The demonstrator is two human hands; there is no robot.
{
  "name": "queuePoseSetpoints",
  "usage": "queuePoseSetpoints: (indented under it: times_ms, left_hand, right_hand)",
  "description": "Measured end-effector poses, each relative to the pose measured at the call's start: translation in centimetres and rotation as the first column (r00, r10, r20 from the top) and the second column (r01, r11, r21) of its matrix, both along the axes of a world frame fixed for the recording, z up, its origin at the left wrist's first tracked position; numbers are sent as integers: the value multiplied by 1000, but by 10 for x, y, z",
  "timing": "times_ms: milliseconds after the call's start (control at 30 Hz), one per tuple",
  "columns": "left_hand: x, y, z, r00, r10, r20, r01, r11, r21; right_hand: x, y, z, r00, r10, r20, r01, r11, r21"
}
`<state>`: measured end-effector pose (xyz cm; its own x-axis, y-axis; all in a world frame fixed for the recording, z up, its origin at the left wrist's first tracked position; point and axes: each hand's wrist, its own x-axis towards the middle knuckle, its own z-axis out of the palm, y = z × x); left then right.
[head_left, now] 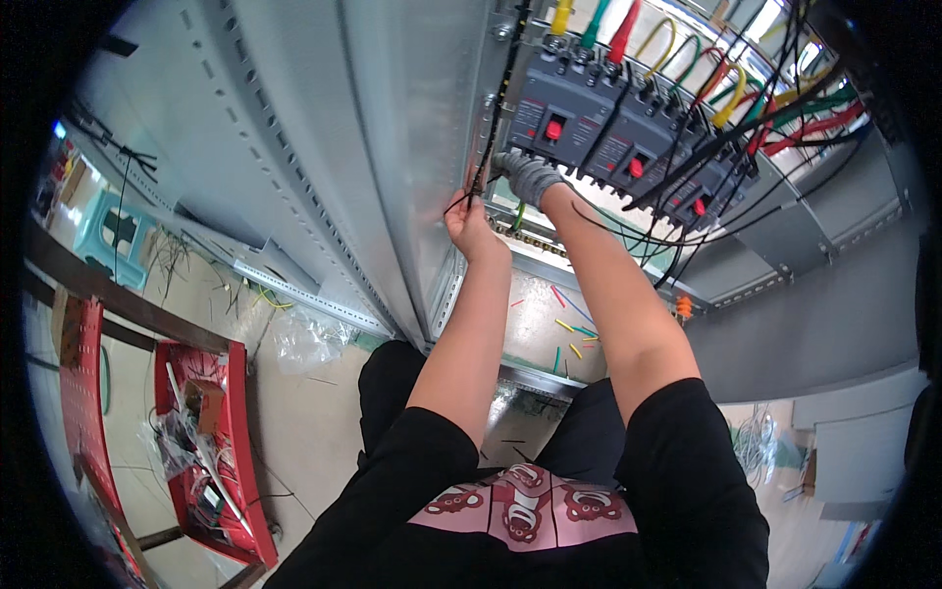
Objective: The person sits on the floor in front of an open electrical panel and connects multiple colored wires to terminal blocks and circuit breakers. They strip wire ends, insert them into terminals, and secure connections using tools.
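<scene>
I crouch in front of a grey metal electrical cabinet (324, 147). My bare left hand (469, 224) pinches a thin black cable tie (483, 175) around a black wire bundle (502, 88) that runs up the cabinet's inner edge. My right hand (526, 175), in a grey work glove, grips the same bundle just above and to the right. Right behind the hands sit three dark grey circuit breakers (567, 106) with red buttons, fed by yellow, green and red cables (620, 34).
Many black wires (706, 177) hang across the breakers. Cut wire scraps (574, 334) litter the cabinet floor. A red tool cart (211, 442) with parts stands at the left, a teal stool (110, 231) farther off, and plastic wrap (309, 339) lies on the floor.
</scene>
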<state>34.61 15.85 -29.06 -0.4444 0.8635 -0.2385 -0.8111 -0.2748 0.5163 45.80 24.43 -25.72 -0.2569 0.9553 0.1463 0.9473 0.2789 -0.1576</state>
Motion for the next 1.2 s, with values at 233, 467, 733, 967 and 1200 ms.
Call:
queuePoseSetpoints:
  times_ms: [233,467,733,967,1200]
  left_hand:
    - [4,2,4,999,8,-49,-15,988,-156]
    - [12,-11,12,955,52,-293,-95,986,-135]
    - [7,-10,10,921,60,-384,-104,990,-93]
    - [0,-18,2,894,72,-442,-73,997,15]
    - [5,-27,1,739,-6,-674,-30,999,-42]
  right_hand:
    - [-23,-57,50,994,-106,10,106,993,42]
    - [-52,-103,78,925,-94,368,45,989,139]
    - [-56,-82,85,948,-161,275,145,986,79]
    - [-52,-81,75,941,-180,287,152,981,117]
    - [10,-25,12,930,-362,-64,321,714,622]
